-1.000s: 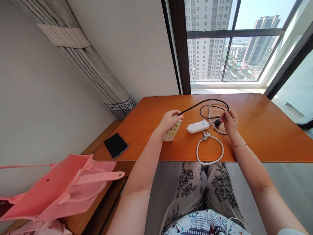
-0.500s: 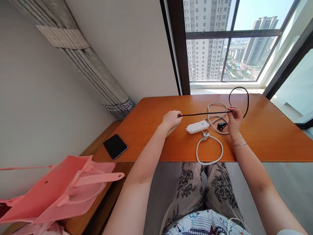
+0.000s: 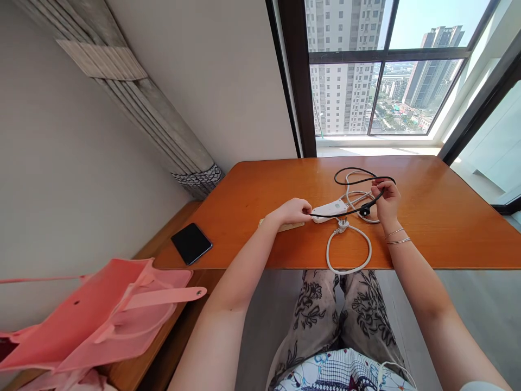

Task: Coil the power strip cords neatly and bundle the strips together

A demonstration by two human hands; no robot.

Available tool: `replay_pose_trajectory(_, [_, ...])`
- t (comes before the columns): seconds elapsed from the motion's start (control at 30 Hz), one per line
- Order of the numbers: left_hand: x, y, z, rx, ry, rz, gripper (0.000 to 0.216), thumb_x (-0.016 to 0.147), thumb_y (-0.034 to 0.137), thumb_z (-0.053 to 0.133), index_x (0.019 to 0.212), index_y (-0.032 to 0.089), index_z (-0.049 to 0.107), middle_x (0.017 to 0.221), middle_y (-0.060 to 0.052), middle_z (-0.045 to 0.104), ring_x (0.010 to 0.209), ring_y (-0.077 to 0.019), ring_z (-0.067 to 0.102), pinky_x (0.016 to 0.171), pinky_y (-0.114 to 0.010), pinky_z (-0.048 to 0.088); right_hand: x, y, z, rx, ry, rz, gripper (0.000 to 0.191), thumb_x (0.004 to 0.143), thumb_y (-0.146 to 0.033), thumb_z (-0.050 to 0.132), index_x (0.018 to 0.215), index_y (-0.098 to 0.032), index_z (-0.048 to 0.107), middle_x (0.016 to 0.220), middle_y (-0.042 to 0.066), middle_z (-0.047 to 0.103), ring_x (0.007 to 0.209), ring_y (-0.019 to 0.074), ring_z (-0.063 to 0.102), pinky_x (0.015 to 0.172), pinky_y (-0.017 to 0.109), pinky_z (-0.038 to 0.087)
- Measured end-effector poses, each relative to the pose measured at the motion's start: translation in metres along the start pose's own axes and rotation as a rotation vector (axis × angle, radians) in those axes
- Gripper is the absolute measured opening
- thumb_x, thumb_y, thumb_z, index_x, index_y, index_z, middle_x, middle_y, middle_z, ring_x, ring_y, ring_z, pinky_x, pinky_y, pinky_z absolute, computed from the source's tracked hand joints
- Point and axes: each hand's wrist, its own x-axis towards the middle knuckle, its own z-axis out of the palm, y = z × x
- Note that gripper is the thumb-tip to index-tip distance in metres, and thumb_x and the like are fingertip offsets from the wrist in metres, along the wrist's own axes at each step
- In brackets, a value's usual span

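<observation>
My left hand (image 3: 292, 212) is closed on a beige power strip (image 3: 285, 226) that lies on the orange wooden table (image 3: 252, 195), where its black cable (image 3: 345, 214) leaves it. My right hand (image 3: 386, 200) pinches the same black cable farther along, with a loop of it (image 3: 358, 175) above the fingers and its black plug (image 3: 365, 209) hanging just left of the hand. A white power strip (image 3: 329, 209) lies between my hands. Its white cord (image 3: 349, 251) loops toward the table's near edge, ending in a white plug (image 3: 344, 223).
A black phone (image 3: 191, 243) lies on a lower wooden ledge at the left. A pink bag (image 3: 93, 315) rests at the near left. A rolled grey mat (image 3: 163, 125) leans against the wall. Windows stand behind the table.
My left hand has moved right with the beige strip, toward the white one. My right hand has brought the black cable back from a stretched line into a loop.
</observation>
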Motion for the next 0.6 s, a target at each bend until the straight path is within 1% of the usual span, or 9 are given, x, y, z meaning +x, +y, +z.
replay_pose_trajectory(0.1, [-0.002, 0.005, 0.001, 0.08, -0.033, -0.051, 0.021, 0.069, 0.039, 0.058, 0.064, 0.022, 0.069, 0.075, -0.005, 0.072, 0.07, -0.0212, 0.062, 0.062, -0.029, 0.041, -0.002, 0.0, 0.002, 0.019, -0.056, 0.023, 0.032, 0.076, -0.047, 0.079, 0.077, -0.025, 0.057, 0.095, 0.004, 0.067, 0.096, 0.023, 0.067, 0.094, 0.045, 0.054])
replay_pose_trajectory(0.23, [-0.002, 0.011, 0.0, 0.168, -0.032, -0.097, 0.022, 0.07, 0.04, 0.059, 0.061, 0.022, 0.068, 0.072, -0.007, 0.072, 0.068, -0.022, 0.061, 0.061, -0.03, 0.039, -0.004, 0.002, 0.003, 0.055, -0.089, 0.039, 0.028, 0.075, -0.042, 0.081, 0.081, -0.025, 0.06, 0.106, 0.005, 0.069, 0.101, 0.0237, 0.068, 0.094, 0.046, 0.054])
replay_pose_trajectory(0.3, [-0.001, 0.011, -0.001, 0.193, -0.027, -0.107, 0.022, 0.072, 0.04, 0.058, 0.062, 0.022, 0.068, 0.074, -0.008, 0.072, 0.07, -0.0229, 0.063, 0.062, -0.03, 0.04, -0.005, 0.003, 0.002, 0.056, -0.097, 0.047, 0.027, 0.075, -0.041, 0.082, 0.082, -0.025, 0.062, 0.109, 0.006, 0.069, 0.102, 0.0238, 0.068, 0.095, 0.046, 0.055])
replay_pose_trajectory(0.37, [0.0, 0.011, -0.001, 0.208, -0.011, -0.124, 0.024, 0.076, 0.041, 0.057, 0.066, 0.022, 0.069, 0.081, -0.009, 0.074, 0.076, -0.0246, 0.066, 0.065, -0.03, 0.043, -0.006, 0.004, 0.003, 0.052, -0.114, 0.059, 0.027, 0.074, -0.042, 0.082, 0.084, -0.025, 0.063, 0.111, 0.007, 0.069, 0.103, 0.0241, 0.069, 0.096, 0.047, 0.055])
replay_pose_trajectory(0.43, [0.002, 0.012, 0.0, 0.174, 0.035, -0.132, 0.025, 0.08, 0.043, 0.058, 0.082, 0.022, 0.072, 0.094, -0.009, 0.077, 0.086, -0.0262, 0.069, 0.071, -0.031, 0.047, -0.007, 0.005, 0.004, 0.049, -0.137, 0.064, 0.028, 0.074, -0.043, 0.082, 0.085, -0.025, 0.063, 0.114, 0.007, 0.069, 0.105, 0.0246, 0.068, 0.097, 0.047, 0.055])
replay_pose_trajectory(0.5, [0.005, 0.016, 0.005, 0.103, 0.11, -0.117, 0.033, 0.084, 0.043, 0.059, 0.106, 0.021, 0.07, 0.112, -0.01, 0.076, 0.098, -0.0272, 0.07, 0.081, -0.034, 0.052, -0.009, 0.006, 0.006, 0.057, -0.157, 0.059, 0.029, 0.074, -0.044, 0.082, 0.085, -0.026, 0.063, 0.116, 0.008, 0.069, 0.106, 0.0249, 0.069, 0.096, 0.047, 0.056])
replay_pose_trajectory(0.57, [0.009, 0.022, 0.014, 0.035, 0.203, -0.049, 0.044, 0.088, 0.041, 0.059, 0.126, 0.019, 0.063, 0.13, -0.012, 0.069, 0.113, -0.0279, 0.068, 0.095, -0.038, 0.052, -0.01, 0.006, 0.008, 0.073, -0.177, 0.053, 0.029, 0.073, -0.044, 0.083, 0.086, -0.026, 0.064, 0.117, 0.008, 0.069, 0.106, 0.0249, 0.069, 0.095, 0.047, 0.056])
replay_pose_trajectory(0.6, [0.012, 0.026, 0.02, 0.015, 0.254, 0.0, 0.048, 0.089, 0.039, 0.059, 0.132, 0.019, 0.06, 0.138, -0.014, 0.064, 0.122, -0.0284, 0.064, 0.103, -0.041, 0.05, -0.011, 0.006, 0.008, 0.078, -0.187, 0.054, 0.029, 0.074, -0.045, 0.082, 0.086, -0.026, 0.064, 0.118, 0.008, 0.07, 0.107, 0.0248, 0.069, 0.096, 0.046, 0.056])
